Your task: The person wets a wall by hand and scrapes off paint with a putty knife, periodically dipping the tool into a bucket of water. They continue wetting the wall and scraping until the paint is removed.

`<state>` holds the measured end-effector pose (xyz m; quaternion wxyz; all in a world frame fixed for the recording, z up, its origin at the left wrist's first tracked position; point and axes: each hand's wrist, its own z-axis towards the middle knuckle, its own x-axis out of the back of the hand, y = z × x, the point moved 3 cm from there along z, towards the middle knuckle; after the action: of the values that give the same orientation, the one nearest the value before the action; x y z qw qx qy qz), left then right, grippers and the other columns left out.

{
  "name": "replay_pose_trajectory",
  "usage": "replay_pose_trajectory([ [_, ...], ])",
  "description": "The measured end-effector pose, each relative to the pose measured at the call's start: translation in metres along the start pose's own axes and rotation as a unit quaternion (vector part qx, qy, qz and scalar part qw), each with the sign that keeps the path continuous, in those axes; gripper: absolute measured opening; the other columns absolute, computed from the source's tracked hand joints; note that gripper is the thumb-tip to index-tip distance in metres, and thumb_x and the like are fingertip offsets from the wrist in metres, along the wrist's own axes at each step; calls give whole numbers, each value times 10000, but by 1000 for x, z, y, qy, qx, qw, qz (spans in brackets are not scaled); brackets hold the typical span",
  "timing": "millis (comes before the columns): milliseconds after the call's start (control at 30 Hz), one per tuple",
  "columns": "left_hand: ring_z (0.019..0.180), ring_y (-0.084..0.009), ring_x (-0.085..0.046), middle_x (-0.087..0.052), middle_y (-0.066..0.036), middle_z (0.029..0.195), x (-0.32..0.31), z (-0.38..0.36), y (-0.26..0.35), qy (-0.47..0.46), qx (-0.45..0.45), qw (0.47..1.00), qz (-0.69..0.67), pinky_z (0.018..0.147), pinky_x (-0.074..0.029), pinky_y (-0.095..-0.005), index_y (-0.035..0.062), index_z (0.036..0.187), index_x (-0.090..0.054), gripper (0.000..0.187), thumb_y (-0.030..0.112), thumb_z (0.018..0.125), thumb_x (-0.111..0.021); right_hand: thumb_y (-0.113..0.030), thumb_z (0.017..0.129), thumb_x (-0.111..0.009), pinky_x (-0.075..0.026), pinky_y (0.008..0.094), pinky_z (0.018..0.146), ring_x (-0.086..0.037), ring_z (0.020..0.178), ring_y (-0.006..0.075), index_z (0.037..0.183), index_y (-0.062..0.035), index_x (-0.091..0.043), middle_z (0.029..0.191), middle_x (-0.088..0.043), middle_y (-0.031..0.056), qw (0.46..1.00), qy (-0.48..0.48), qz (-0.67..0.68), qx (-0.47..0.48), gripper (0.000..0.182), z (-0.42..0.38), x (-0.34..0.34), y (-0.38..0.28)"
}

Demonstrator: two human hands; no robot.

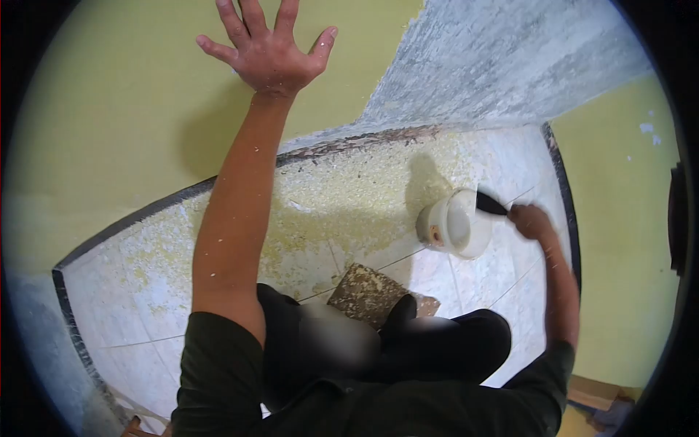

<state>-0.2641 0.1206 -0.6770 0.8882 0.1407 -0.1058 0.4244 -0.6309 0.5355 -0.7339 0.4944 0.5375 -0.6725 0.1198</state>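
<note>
My left hand [273, 54] is spread flat against the yellow-green painted wall [145, 95], fingers apart and holding nothing. My right hand [531, 221] is closed around a black-handled tool [491, 203], smeared by motion. The tool's far end is at the rim of a white plastic bucket [438, 226]; I cannot make out its blade or head. The bucket stands on the floor, with pale liquid showing inside. To the upper right, a scraped grey wall patch [480, 65] has a ragged edge against the yellow-green paint.
Yellow paint flakes [349, 193] litter the floor along the wall. A brown, flake-covered board [364, 295] lies by my legs. A dark baseboard [145, 213] runs along the wall's foot. White tiles [502, 273] surround the bucket, and another yellow-green wall [615, 218] rises on the right.
</note>
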Motion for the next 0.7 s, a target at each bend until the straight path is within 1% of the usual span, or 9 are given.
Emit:
replay_pose_trajectory([
  [67,1471,-436,-32,-69,-186,1614,-5,-4,1,-2,-11,1000,-9,1031,22,-770,312,1501,-336,947,561,672,-720,-353,970,-503,-473,512,741,-630,872,430,1008,-45,-628,886,-664,234,986,98,133,11,334,-5,85,-28],
  [133,1438,-507,51,2,-229,1595,-15,-5,-5,-18,-5,1000,-9,968,60,-809,310,1498,-338,970,770,688,-609,-356,971,-519,-444,494,694,-586,804,474,967,-5,-583,831,-623,262,957,190,202,82,357,10,138,-55],
  [200,1434,-514,61,14,-232,1594,-15,-5,-3,-24,-12,1000,-6,971,54,-809,313,1500,-332,971,755,685,-621,-424,979,-516,-420,368,627,-485,624,226,906,-21,-530,692,-520,86,903,216,326,176,411,47,159,-78],
  [233,1431,-521,72,26,-236,1593,-15,-5,-3,-29,2,1000,6,973,48,-809,316,1502,-326,973,739,682,-632,-455,971,-532,-407,312,614,-457,647,131,889,-39,-509,686,-484,25,848,271,402,214,424,66,158,-94],
  [300,1423,-532,90,75,-239,1589,-12,-8,-1,-38,-22,999,7,966,29,-818,314,1515,-291,998,735,680,-639,-484,956,-551,-401,292,580,-464,617,126,835,-42,-511,651,-484,18,674,342,619,214,460,112,131,-136],
  [400,1417,-518,167,174,-229,1577,-8,-17,-5,-92,-7,996,0,948,71,-824,330,1545,-159,1107,732,651,-672,-534,940,-556,-391,302,509,-468,559,106,675,-49,-513,574,-492,12,521,427,738,35,554,157,48,-236],
  [467,1407,-521,195,205,-241,1564,-4,-39,-10,-142,-16,989,41,938,66,-831,334,1548,-97,1172,759,623,-679,-550,937,-539,-422,335,561,-504,592,128,702,-23,-544,594,-540,41,489,239,839,-25,577,183,-21,-317],
  [567,1390,-525,240,253,-278,1534,-3,-53,-16,-206,-30,972,108,913,32,-849,324,1547,16,1320,822,548,-688,-499,925,-565,-430,402,624,-536,609,248,781,8,-588,628,-549,129,521,184,831,-61,527,206,-90,-402],
  [700,1371,-536,272,301,-313,1498,1,-52,-10,-243,-13,957,157,887,-18,-868,317,1534,112,1455,797,473,-759,-496,916,-577,-432,419,632,-556,623,324,790,13,-610,660,-577,175,523,173,829,-99,526,201,-77,-413],
])
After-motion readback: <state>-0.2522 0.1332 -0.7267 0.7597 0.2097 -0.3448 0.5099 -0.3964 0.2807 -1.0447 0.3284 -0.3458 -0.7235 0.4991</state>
